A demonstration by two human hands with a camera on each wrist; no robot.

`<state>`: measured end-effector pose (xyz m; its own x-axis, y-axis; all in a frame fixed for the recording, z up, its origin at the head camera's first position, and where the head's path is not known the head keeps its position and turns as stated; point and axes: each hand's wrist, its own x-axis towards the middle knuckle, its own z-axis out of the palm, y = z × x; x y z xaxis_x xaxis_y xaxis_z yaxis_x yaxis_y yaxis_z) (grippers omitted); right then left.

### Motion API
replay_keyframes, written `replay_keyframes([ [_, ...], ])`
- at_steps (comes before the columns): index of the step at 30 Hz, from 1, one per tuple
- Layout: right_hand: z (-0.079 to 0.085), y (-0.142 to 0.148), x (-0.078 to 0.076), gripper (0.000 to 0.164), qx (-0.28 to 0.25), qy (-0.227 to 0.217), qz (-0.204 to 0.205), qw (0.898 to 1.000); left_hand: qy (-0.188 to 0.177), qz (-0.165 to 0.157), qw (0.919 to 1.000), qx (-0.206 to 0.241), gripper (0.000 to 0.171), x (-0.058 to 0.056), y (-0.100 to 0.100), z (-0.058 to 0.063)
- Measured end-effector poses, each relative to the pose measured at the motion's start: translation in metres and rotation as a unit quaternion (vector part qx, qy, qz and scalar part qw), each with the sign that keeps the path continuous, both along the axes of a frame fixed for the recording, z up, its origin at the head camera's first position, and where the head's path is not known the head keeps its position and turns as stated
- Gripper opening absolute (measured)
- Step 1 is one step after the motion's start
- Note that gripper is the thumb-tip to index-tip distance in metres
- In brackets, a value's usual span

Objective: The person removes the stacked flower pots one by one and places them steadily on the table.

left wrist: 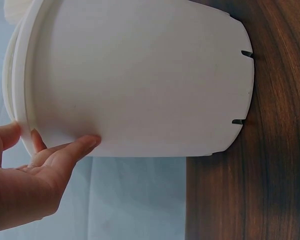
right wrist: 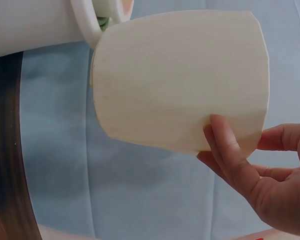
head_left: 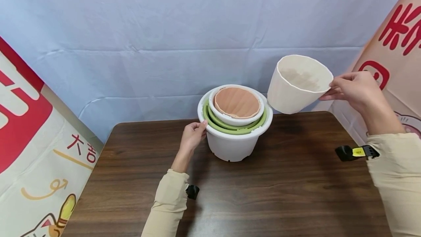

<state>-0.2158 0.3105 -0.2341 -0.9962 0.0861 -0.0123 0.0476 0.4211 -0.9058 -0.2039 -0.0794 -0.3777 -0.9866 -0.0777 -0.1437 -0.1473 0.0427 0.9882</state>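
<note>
A large white flowerpot (head_left: pixel 230 147) stands upright at the back of the table, with green pots (head_left: pixel 238 131), a smaller white pot (head_left: pixel 235 121) and a terracotta-coloured pot (head_left: pixel 236 101) nested inside it. My left hand (head_left: pixel 192 136) pinches the large pot's rim on its left side; in the left wrist view its fingers lie along the outer wall (left wrist: pixel 140 85). Up to the right, my right hand (head_left: pixel 352 89) grips a cream pot (head_left: pixel 289 96) by its rim, thumb on one side and fingers on the outer wall (right wrist: pixel 175 80). That cream pot is tilted, raised above the table's back edge, beside the nested stack.
The brown wooden table (head_left: pixel 279 189) spreads out in front of the pots. Close behind it hangs a pale blue cloth (head_left: pixel 164 46). Printed panels stand at the left (head_left: pixel 42 149) and right (head_left: pixel 394 65) sides.
</note>
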Motion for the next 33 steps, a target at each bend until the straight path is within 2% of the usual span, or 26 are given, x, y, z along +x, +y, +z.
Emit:
replay_keyframes([
  [13,-0.021,0.013,-0.001,0.033,-0.013,-0.015,0.009,1.000,0.002,0.000,1.0000,-0.004,0.032,0.000,0.000,-0.002],
  [20,-0.038,0.015,-0.001,0.021,-0.011,-0.019,0.009,1.000,0.004,-0.002,1.0000,-0.004,0.033,0.001,-0.001,-0.001],
  [24,-0.052,0.014,-0.002,0.022,-0.032,-0.014,0.010,0.999,0.004,-0.003,1.0000,-0.003,0.033,0.001,0.000,-0.001],
  [27,-0.063,0.015,-0.003,0.028,-0.069,-0.024,0.016,0.997,0.003,-0.005,1.0000,-0.002,0.034,0.002,0.000,-0.001],
  [30,-0.073,0.016,-0.001,0.021,-0.057,-0.040,0.018,0.997,0.005,-0.008,1.0000,0.001,0.035,0.002,0.000,-0.001],
  [33,-0.084,0.017,0.000,0.030,-0.029,-0.054,0.015,0.998,0.005,-0.009,0.9999,0.001,0.035,0.003,0.000,0.000],
])
